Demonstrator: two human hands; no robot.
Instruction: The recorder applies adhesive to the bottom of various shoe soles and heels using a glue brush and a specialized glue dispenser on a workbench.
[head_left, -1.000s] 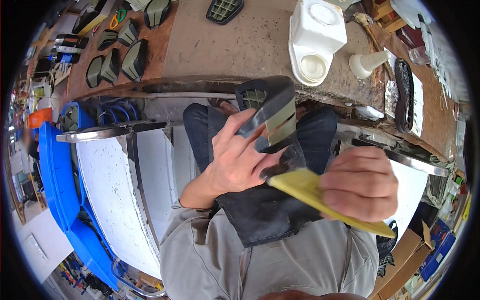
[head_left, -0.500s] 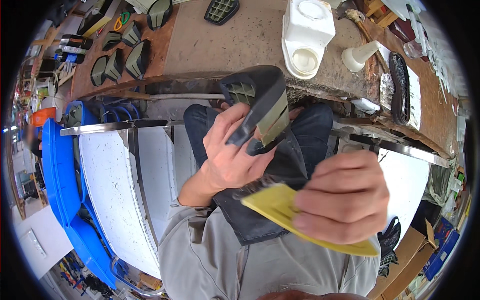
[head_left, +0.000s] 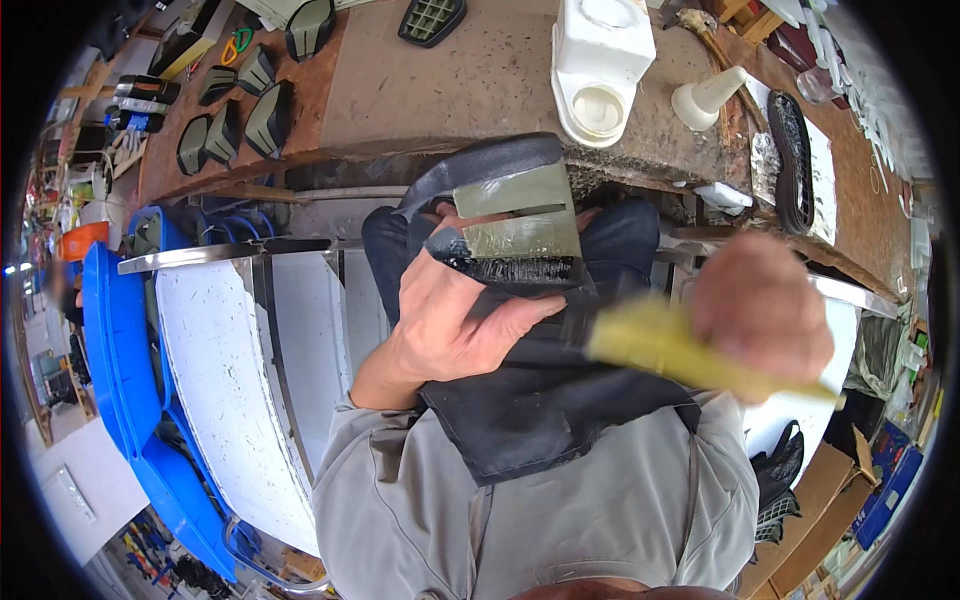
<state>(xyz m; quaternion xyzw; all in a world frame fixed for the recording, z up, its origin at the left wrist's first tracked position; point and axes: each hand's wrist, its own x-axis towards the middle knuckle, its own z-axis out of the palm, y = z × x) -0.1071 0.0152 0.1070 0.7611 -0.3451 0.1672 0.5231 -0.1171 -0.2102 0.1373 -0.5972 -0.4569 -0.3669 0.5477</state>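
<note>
Over my lap, my left hand (head_left: 445, 320) grips a black and olive wedge-shaped heel piece (head_left: 515, 215), fingers mostly hidden beneath it and thumb along its lower edge. That lower edge shows a dark, wet-looking, shiny band. To the right of it, my right hand (head_left: 765, 305) is closed round the flat handle of a yellow brush (head_left: 650, 345). Hand and brush are smeared by motion. The brush's dark bristle end points left toward the heel piece, apart from it. A dark cloth (head_left: 540, 420) lies over my lap.
Across the bench (head_left: 430, 110) ahead stand several similar heel pieces (head_left: 268, 120), a white pot with a round cup (head_left: 598, 105), a white cone-shaped nozzle (head_left: 705, 98), a hammer (head_left: 715, 40) and a dark sole (head_left: 793, 160). Blue bins (head_left: 125, 350) stand at left, a cardboard box (head_left: 815, 510) lower right.
My left hand has turned the heel piece so its olive face and wet lower band face up. My right hand has moved right and up with the brush, away from the piece.
</note>
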